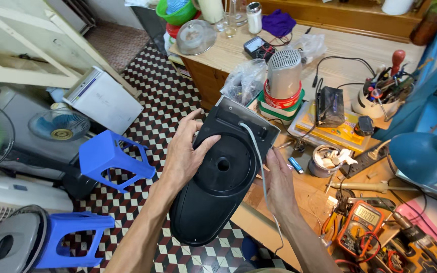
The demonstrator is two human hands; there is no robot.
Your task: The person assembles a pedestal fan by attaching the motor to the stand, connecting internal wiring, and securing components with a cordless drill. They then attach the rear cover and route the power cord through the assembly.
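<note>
Black oval appliance base [217,177] with a grey cord [257,151] running along it, between the fingers of the left hand [185,151] and those of the right hand [279,179]. Beyond the left fingers, a floor [163,96] tiled in a dark red, black and white checker pattern, with a blue plastic stool [110,156]. Beyond the right fingers, an orange multimeter [360,222], a teal lamp shade [426,156] and a light wooden bench top [299,194].

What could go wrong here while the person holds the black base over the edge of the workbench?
The black base is held by both hands partly over the tiled floor; a slip might drop it. Its grey cord hangs loose and could snag on the crowded workbench.
</note>
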